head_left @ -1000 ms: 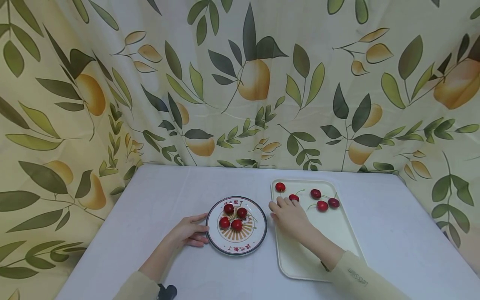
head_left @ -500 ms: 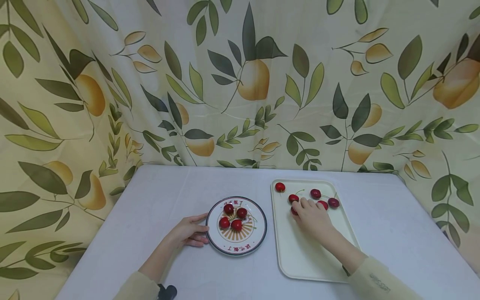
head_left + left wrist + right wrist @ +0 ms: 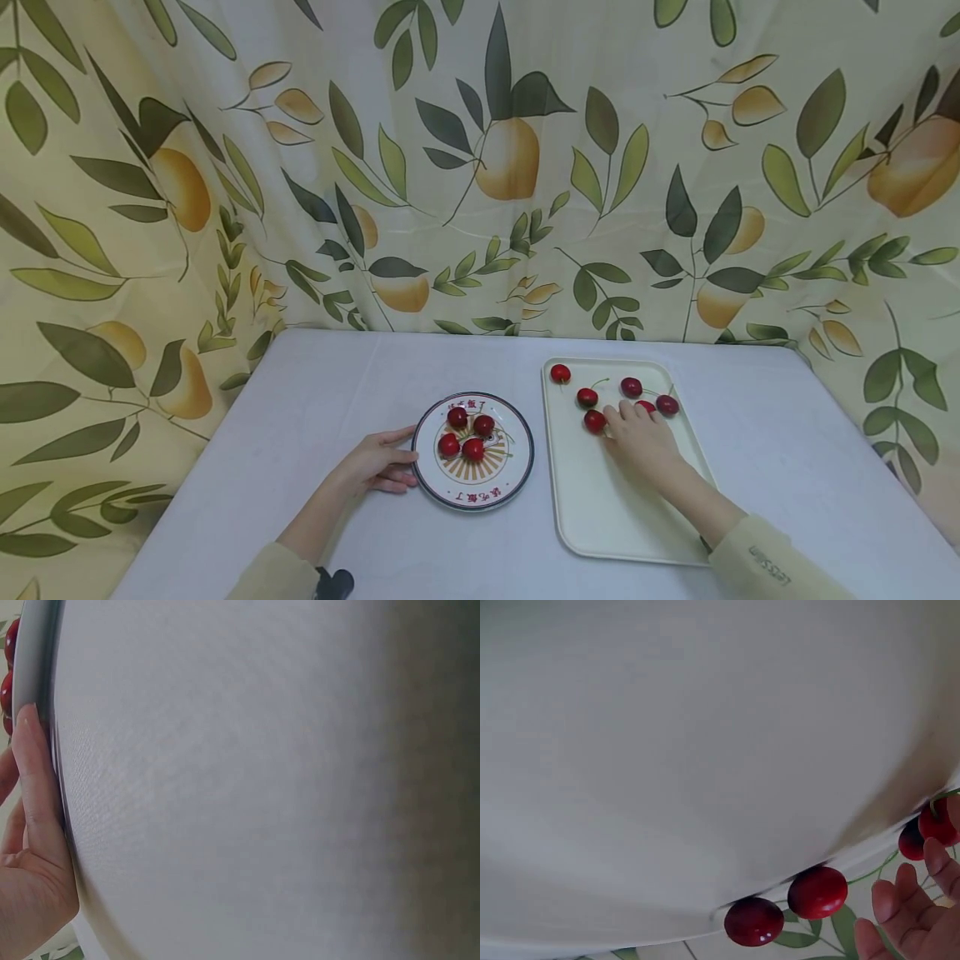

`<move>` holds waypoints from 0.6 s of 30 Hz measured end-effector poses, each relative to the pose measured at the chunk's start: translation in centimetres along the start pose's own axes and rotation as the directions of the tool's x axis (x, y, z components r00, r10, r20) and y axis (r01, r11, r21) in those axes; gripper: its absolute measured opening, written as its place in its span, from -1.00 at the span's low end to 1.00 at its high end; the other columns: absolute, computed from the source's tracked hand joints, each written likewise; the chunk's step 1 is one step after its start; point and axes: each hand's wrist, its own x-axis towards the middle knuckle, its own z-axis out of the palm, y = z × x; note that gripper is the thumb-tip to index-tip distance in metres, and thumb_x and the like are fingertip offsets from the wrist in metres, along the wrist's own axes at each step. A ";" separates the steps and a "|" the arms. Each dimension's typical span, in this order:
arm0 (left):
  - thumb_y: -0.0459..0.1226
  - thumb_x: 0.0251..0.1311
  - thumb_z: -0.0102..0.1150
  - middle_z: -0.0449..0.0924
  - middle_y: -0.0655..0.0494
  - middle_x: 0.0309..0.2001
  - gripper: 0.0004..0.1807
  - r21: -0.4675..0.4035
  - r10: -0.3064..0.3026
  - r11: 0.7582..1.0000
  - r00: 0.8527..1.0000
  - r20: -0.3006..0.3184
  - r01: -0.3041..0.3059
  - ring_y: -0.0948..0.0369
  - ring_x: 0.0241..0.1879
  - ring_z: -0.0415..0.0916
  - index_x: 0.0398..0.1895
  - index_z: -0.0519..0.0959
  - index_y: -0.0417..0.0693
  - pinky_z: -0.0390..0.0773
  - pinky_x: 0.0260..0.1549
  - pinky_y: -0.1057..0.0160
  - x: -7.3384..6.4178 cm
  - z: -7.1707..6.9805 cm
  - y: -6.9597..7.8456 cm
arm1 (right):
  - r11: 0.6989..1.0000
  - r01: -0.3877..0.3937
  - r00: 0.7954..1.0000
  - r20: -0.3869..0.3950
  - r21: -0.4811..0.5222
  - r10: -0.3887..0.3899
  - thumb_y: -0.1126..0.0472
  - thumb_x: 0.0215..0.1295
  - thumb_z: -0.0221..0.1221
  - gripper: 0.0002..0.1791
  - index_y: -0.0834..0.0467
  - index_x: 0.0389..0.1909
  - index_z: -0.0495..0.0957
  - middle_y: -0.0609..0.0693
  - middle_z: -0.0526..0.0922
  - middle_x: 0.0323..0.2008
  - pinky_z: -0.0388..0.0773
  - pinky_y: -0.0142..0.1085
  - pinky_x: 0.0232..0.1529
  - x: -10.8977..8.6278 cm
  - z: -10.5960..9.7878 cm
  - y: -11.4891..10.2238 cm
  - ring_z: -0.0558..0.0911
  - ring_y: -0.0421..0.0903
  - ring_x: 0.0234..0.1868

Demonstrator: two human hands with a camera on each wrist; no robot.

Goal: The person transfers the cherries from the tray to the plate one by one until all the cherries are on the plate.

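Note:
On the white cloth stands a round white plate [image 3: 474, 498] with a dark rim, printed with characters and orange rays. Several red cherries [image 3: 473, 450] lie in it. My left hand [image 3: 378, 462] touches the plate's left edge with straight fingers [image 3: 37, 780]. To the right, more cherries lie in the upper part of a cream tray [image 3: 600, 517]. Over that tray my right hand [image 3: 645, 442] hovers low, fingertips beside a red cherry [image 3: 595, 422]. In the right wrist view its fingers [image 3: 907, 915] look loose and apart. A long green stem shows near them.
A dark cherry [image 3: 667, 405] and another dark cherry [image 3: 631, 387] lie at the tray's right. One red cherry [image 3: 560, 374] sits in its far left corner. A leaf-and-fruit patterned curtain [image 3: 480, 208] hangs behind the table [image 3: 375, 367].
My right hand has moved to the right across the tray, uncovering cherries at its left side. The left hand and the plate have stayed in place.

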 end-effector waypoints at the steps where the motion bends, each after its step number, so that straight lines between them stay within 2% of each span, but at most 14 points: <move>1: -0.38 0.11 0.16 0.64 -0.06 -0.45 -0.35 -0.001 -0.001 1.000 1.000 0.001 0.001 0.17 -0.60 0.61 0.32 0.25 -0.03 0.65 -0.53 0.19 0.0 0.0 0.0 | 1.000 -0.003 1.000 0.004 -0.008 0.003 0.13 0.04 0.30 -0.57 0.26 -0.12 0.45 0.18 0.46 -0.31 0.47 0.05 -0.22 0.0 0.1 0.0 0.45 0.10 -0.28; 7: -0.37 0.11 0.16 0.65 -0.08 -0.44 -0.35 0.003 -0.008 1.000 1.000 -0.002 0.008 0.16 -0.59 0.61 0.32 0.25 -0.03 0.66 -0.52 0.19 0.1 0.0 0.0 | 0.999 -0.015 1.000 0.011 -0.034 0.016 0.11 0.06 0.28 -0.61 0.28 -0.17 0.47 0.16 0.42 -0.36 0.46 0.01 -0.28 -0.2 0.1 0.0 0.44 0.10 -0.30; 18: -0.37 0.12 0.15 0.65 -0.09 -0.40 -0.36 0.013 -0.012 1.000 1.000 -0.013 0.012 0.16 -0.58 0.62 0.32 0.25 -0.03 0.66 -0.51 0.18 0.0 0.1 0.1 | 0.999 0.000 1.000 -0.002 -0.043 0.000 0.21 0.06 0.27 -0.64 0.30 -0.12 0.52 0.18 0.46 -0.33 0.49 0.03 -0.22 -0.4 0.0 -0.1 0.45 0.10 -0.29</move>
